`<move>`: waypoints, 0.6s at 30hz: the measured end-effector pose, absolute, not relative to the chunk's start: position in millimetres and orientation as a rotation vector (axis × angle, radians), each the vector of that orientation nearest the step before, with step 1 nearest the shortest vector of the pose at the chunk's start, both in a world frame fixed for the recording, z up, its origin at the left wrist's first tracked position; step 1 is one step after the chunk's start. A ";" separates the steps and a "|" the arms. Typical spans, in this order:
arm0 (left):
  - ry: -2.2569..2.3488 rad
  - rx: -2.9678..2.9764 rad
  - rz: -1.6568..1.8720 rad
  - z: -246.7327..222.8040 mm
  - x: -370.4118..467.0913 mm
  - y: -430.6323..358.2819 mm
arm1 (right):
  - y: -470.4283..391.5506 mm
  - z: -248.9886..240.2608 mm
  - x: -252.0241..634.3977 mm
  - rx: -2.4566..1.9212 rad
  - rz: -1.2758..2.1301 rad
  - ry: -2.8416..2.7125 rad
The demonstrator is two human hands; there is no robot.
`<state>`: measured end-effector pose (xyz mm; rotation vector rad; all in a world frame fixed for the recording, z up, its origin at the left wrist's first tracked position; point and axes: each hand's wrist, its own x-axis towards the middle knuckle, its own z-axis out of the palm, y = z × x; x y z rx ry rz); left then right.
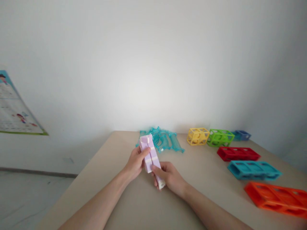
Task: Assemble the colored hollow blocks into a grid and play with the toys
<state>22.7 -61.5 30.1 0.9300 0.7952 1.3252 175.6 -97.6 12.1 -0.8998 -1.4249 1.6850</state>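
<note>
Two lavender bar-shaped pieces with pale cross bands (149, 154) lie side by side, tilted, above the near middle of the table. My left hand (136, 161) is closed on their left side, its thumb pressed across the upper face. From the right, my right hand (169, 175) pinches the lower end, where one bar sticks out past the other and shows a whitish tip (161, 184). Most of my fingers are hidden behind the bars. Just beyond them, a pile of translucent teal plastic pieces (165, 140) rests on the table.
The beige table (115, 147) meets the wall at the back. Along the right stand a yellow frame block (198, 136), a green one (220, 138), a blue one (242, 135), a red one (238, 154), a turquoise one (254, 170) and an orange one (278, 198).
</note>
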 end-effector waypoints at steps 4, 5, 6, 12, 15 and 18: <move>0.829 0.980 1.427 24.1 24.6 -59.8 | -96.0 10.9 177.1 -1.026 1.541 -1.491; 0.842 1.019 1.445 22.4 23.9 -58.9 | -95.0 10.7 178.2 -1.045 1.511 -1.527; 0.863 1.073 1.452 20.7 22.9 -58.2 | -94.1 10.5 179.1 -1.059 1.481 -1.564; 0.986 1.441 1.241 16.6 20.4 -62.0 | -90.8 8.6 178.3 -1.088 1.531 -1.525; 0.912 1.471 1.139 17.5 21.1 -65.5 | -90.2 6.1 175.6 -1.052 1.509 -1.507; 0.831 1.503 1.071 17.3 20.9 -66.8 | -89.4 4.3 172.9 -1.039 1.470 -1.466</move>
